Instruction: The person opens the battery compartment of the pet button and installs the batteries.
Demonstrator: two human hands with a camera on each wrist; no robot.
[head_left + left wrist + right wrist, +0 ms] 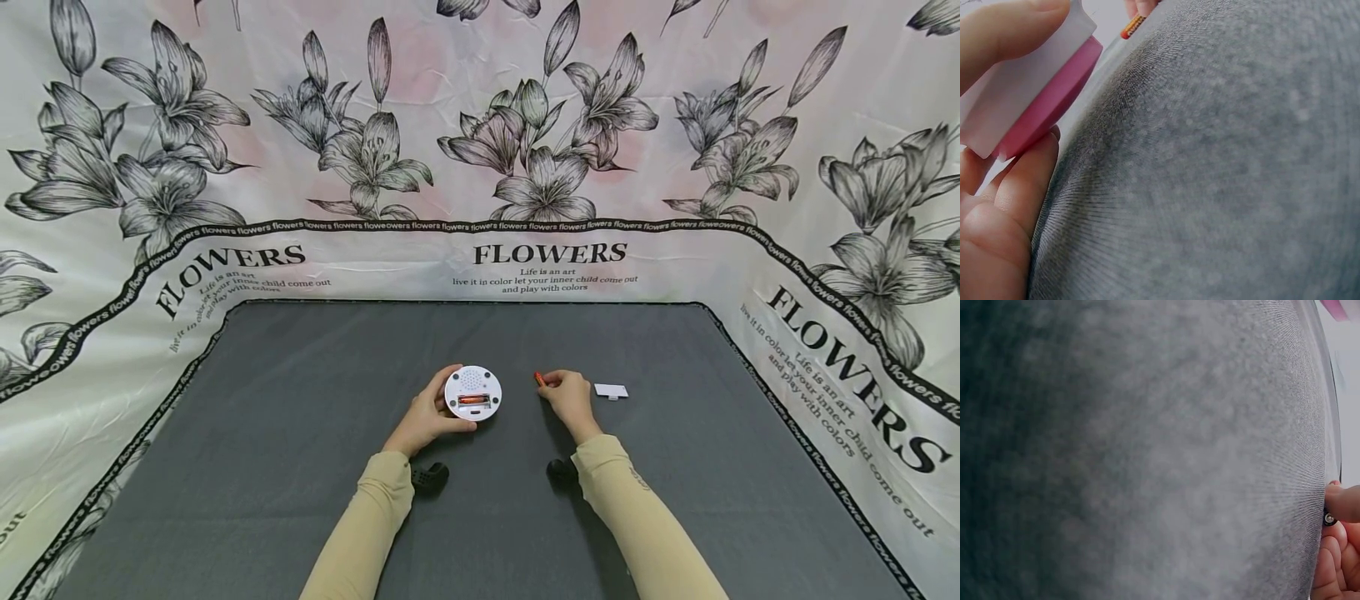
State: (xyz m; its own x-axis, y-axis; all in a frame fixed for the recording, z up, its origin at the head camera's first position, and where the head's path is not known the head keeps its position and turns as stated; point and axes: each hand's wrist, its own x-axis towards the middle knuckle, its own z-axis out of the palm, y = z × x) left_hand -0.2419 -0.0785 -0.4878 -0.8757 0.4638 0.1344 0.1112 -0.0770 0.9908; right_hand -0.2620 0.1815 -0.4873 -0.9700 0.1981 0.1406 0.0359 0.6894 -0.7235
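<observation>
The thumb and fingers of the right hand (570, 402) pinch a loose battery (539, 379), orange-red in the head view; its metal end shows below the thumb in the right wrist view. The thumb and fingers of the left hand (429, 413) are curved about the left side of a round device (473, 381), gripping it by the rim. The device's white face is turned to the head camera, and its other side is pink in the left wrist view. Whether it touches the cloth cannot be told.

In that face an uncovered compartment contains a seated battery (473, 400), lying crosswise. Small holes are grouped above the compartment, and dark round spots sit near the edge. The loose battery is to the right of the device, apart from it.

Just beside the right hand, on its outer side, a white cover (611, 391) with a small tab lies on the grey cloth (487, 525). Pale yellow sleeves (360, 533) cover both forearms. Beyond the cloth stands a flower-printed sheet (390, 267) lettered "FLOWERS".
</observation>
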